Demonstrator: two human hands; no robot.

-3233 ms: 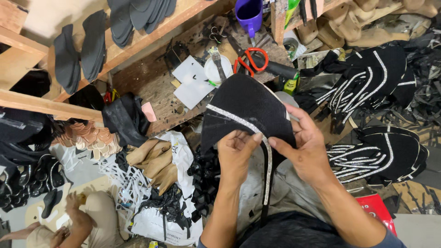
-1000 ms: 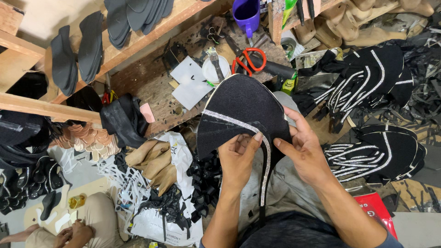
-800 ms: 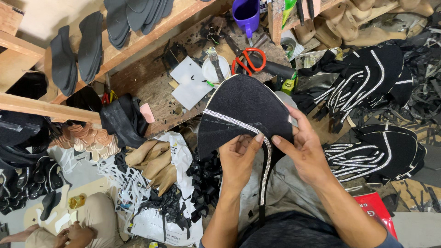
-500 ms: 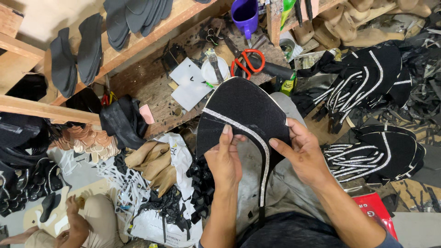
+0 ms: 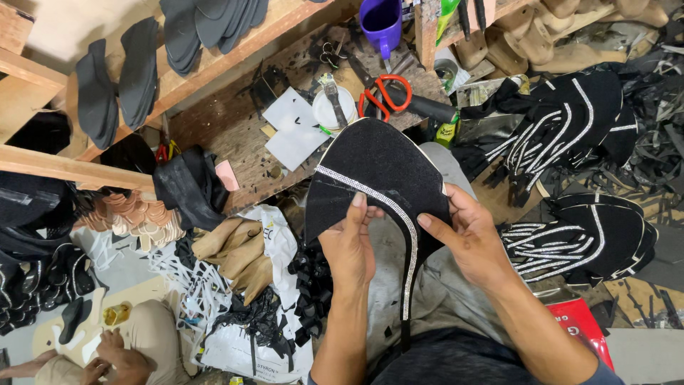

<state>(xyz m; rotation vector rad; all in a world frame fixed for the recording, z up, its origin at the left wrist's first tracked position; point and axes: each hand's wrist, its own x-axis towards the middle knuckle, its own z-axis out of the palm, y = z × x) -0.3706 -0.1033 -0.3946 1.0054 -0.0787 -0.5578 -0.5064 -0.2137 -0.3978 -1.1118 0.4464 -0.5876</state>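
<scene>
Both of our hands are closed on the black, pointed, glitter-fabric shoe upper (image 5: 377, 171), which we hold over our lap, just in front of the cluttered wooden table (image 5: 235, 128). Our left hand (image 5: 350, 246) pinches its lower edge, with the fingertips lying on the strip of small silver stones (image 5: 370, 196) that crosses the piece and then runs down as a long hanging tail. Our right hand (image 5: 467, 239) grips the right edge, the thumb pressed flat on the fabric beside the strip.

We judge that the strip is being pressed and smoothed onto the upper, with most of the crossing length already lying flat. A further press would call for sliding the fingertips along the strip toward the bend while the other hand keeps the fabric taut, so that the line of stones does not wander.

On the table lie orange-handled scissors (image 5: 385, 96), a purple plastic mug (image 5: 381, 21) and white paper scraps (image 5: 293, 128). Finished black uppers with silver stripes (image 5: 570, 121) are piled to our right. Another person's hands (image 5: 107, 353) work low at the left.
</scene>
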